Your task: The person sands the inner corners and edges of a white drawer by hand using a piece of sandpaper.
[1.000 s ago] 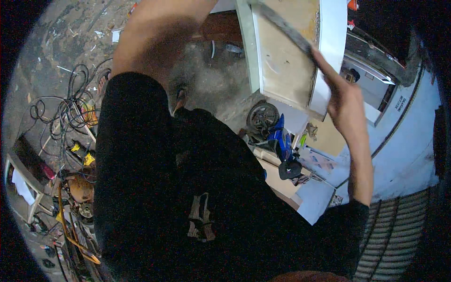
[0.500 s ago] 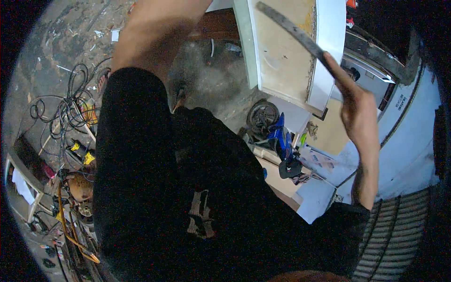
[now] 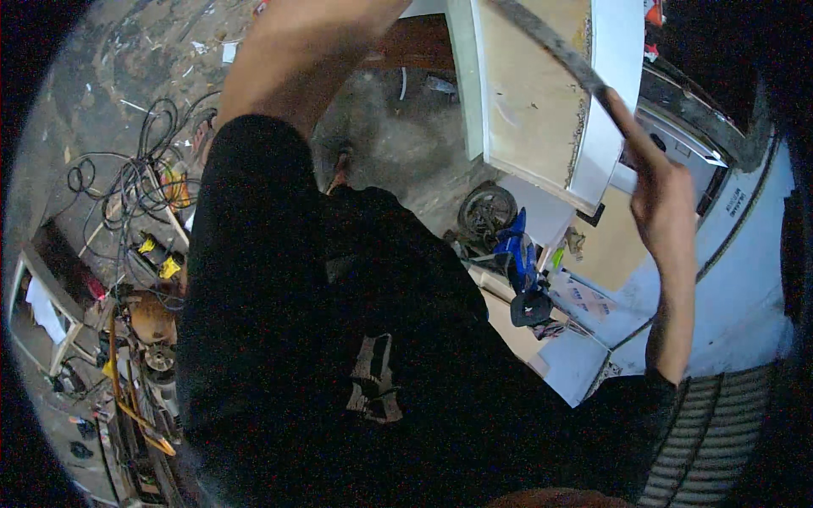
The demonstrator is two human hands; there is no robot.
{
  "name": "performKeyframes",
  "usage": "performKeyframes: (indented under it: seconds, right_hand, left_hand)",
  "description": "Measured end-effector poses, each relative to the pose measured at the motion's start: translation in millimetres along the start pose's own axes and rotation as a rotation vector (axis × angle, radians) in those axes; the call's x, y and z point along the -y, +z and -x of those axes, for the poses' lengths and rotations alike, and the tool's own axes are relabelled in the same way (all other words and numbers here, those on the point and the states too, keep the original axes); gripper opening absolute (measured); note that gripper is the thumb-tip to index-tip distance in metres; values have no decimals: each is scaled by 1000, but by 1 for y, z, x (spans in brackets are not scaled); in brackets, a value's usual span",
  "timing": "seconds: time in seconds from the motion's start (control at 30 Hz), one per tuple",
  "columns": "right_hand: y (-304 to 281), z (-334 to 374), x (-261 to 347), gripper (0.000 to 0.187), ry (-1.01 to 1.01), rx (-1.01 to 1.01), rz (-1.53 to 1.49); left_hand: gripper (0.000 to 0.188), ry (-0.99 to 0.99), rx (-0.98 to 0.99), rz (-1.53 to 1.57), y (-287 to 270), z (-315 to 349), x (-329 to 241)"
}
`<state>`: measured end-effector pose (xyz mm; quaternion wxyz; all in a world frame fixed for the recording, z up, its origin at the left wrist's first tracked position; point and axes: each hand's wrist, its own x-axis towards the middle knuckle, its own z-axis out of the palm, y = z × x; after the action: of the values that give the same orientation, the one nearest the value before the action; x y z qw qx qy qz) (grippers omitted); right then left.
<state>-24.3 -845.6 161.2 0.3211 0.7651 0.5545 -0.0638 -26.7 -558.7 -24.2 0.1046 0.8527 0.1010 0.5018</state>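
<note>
My right hand (image 3: 662, 188) is closed around a long, flat, worn grey metal blade (image 3: 555, 46), its index finger laid along it. Its exact kind does not show, and its far end runs out past the top edge. The blade slants up and left in front of a beige panel (image 3: 532, 106) with white borders and a rough brown strip down its right side. Whether blade and panel touch, I cannot tell. My left forearm (image 3: 292, 63) reaches up out of the picture, so that hand is hidden.
Tangled black cables (image 3: 127, 173) lie on the stained floor to the left, near a yellow-and-black tool (image 3: 159, 256) and a wooden frame (image 3: 72, 334). Beyond my body stand a wheel (image 3: 487, 212) and a blue object (image 3: 514, 250). A pale blue sheet (image 3: 728, 296) fills the right side.
The whole scene has shifted slightly to the right in view. The blade has slid up, so its tip, visible before, is now cut off by the top edge. My right grip is unchanged.
</note>
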Motion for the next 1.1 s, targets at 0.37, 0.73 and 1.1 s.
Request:
performKeyframes:
  seconds: [0.37,0.73,1.1]
  right_hand:
    - [12,6,12,88,43,9,63]
    - [31,9,-7,92,-95,-85,17]
    - [33,13,6,76,14,50,-10]
  left_hand:
    - [39,42,-66,92,7,21,-42]
    - [37,54,-110,84,9,20,-39]
    - [39,58,-102,70,13,23,-41]
